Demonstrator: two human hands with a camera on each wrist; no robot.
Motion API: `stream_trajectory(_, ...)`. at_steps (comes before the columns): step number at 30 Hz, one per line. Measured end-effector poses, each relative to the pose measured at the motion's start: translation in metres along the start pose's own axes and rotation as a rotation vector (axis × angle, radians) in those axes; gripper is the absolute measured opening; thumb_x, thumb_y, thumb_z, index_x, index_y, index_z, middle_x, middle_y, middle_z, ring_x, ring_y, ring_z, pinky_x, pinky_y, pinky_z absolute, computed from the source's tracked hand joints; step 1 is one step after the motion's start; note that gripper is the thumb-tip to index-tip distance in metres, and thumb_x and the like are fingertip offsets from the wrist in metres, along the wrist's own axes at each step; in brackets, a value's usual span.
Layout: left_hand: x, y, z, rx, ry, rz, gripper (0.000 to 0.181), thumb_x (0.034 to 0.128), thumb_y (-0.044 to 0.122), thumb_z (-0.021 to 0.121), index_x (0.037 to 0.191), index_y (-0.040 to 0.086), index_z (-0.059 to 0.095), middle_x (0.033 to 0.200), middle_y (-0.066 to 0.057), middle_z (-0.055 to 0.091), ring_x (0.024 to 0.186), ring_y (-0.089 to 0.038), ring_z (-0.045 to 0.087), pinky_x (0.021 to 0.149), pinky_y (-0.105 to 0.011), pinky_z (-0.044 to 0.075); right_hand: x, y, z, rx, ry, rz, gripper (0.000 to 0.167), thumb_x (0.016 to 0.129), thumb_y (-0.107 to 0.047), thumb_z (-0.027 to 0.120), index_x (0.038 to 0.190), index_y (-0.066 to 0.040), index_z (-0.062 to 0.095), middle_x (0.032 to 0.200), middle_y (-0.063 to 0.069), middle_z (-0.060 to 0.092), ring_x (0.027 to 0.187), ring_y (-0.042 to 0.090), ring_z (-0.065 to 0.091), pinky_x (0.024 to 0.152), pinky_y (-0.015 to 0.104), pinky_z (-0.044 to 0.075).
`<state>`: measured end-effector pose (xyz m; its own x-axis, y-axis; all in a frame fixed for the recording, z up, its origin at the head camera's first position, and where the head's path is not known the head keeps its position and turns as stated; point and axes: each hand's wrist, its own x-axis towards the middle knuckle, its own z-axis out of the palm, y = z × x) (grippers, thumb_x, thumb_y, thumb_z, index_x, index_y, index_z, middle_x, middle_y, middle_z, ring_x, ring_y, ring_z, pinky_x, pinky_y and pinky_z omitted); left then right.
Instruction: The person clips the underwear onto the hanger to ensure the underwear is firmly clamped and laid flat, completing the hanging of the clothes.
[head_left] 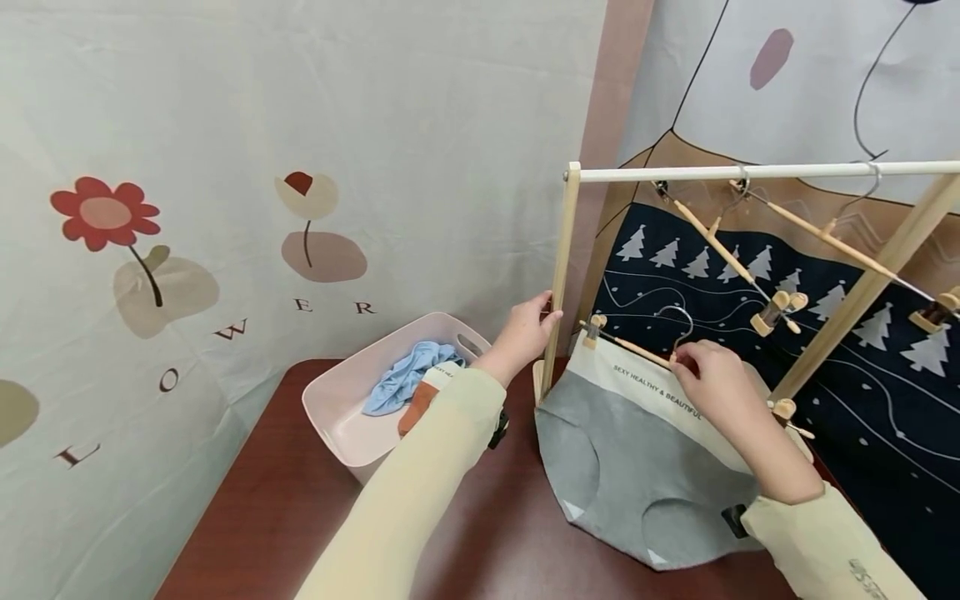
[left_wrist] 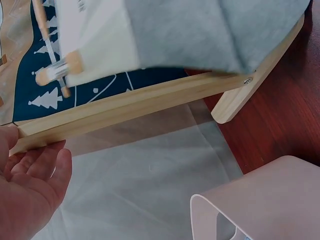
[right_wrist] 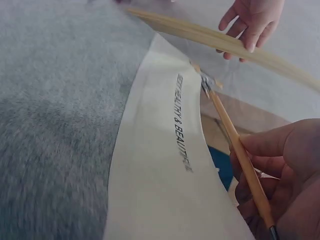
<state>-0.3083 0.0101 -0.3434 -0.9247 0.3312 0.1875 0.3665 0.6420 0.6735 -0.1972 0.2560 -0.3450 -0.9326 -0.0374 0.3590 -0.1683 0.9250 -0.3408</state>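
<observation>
Grey underwear (head_left: 637,442) with a white printed waistband hangs from a clip hanger (head_left: 636,347), its visible left corner held by a wooden clip (head_left: 595,327). My right hand (head_left: 716,383) pinches the hanger's wooden bar near the metal hook (head_left: 681,317), which is off the white rail (head_left: 667,174). In the right wrist view, thumb and fingers lie around the bar (right_wrist: 245,162). My left hand (head_left: 528,329) grips the rack's left wooden post (head_left: 564,258). The left wrist view shows its fingers (left_wrist: 42,162) against that post (left_wrist: 125,102).
A pink basket (head_left: 337,392) left of the rack holds a light blue cloth (head_left: 408,379) and a brown piece with a white band (head_left: 422,400). Two bare clip hangers (head_left: 720,246) hang on the rail. A printed fabric backdrop (head_left: 450,125) rises behind the dark red table (head_left: 262,483).
</observation>
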Motion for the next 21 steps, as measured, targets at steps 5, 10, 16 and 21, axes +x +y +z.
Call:
stream_trajectory(5, 0.0, -0.001, -0.001, -0.003, 0.008, 0.022, 0.049, 0.0994, 0.025, 0.048, 0.144, 0.006, 0.038, 0.134, -0.011, 0.055, 0.122, -0.021, 0.053, 0.099, -0.032, 0.045, 0.009, -0.015, -0.01, -0.024, 0.042, -0.002, 0.012, 0.089, -0.014, 0.061, 0.088, -0.003, 0.067, 0.082, 0.012, 0.061, 0.068, 0.022, 0.052, 0.056, 0.033, 0.041)
stream_trajectory(10, 0.0, -0.002, 0.0, -0.024, 0.009, 0.028, 0.049, 0.0994, 0.024, 0.048, 0.144, 0.006, 0.038, 0.134, -0.011, 0.056, 0.121, -0.021, 0.054, 0.099, -0.032, 0.045, 0.02, -0.028, -0.027, -0.043, 0.052, 0.018, 0.014, 0.089, -0.013, 0.06, 0.089, -0.002, 0.067, 0.084, 0.014, 0.061, 0.068, 0.024, 0.054, 0.057, 0.038, 0.042)
stream_trajectory(16, -0.001, -0.003, -0.001, -0.056, 0.014, 0.019, 0.049, 0.0992, 0.024, 0.049, 0.144, 0.007, 0.039, 0.133, -0.01, 0.056, 0.12, -0.021, 0.055, 0.097, -0.032, 0.047, 0.031, -0.042, -0.043, -0.088, 0.115, 0.028, 0.015, 0.089, -0.01, 0.055, 0.089, 0.001, 0.065, 0.087, 0.017, 0.061, 0.073, 0.03, 0.055, 0.06, 0.045, 0.044)
stream_trajectory(21, -0.001, -0.002, -0.001, -0.054, 0.019, 0.03, 0.048, 0.099, 0.023, 0.049, 0.143, 0.006, 0.04, 0.132, -0.01, 0.057, 0.119, -0.021, 0.056, 0.096, -0.032, 0.047, 0.038, -0.058, -0.049, -0.103, 0.218, 0.0, 0.016, 0.088, -0.007, 0.052, 0.085, 0.001, 0.066, 0.087, 0.017, 0.062, 0.081, 0.035, 0.056, 0.064, 0.049, 0.045)
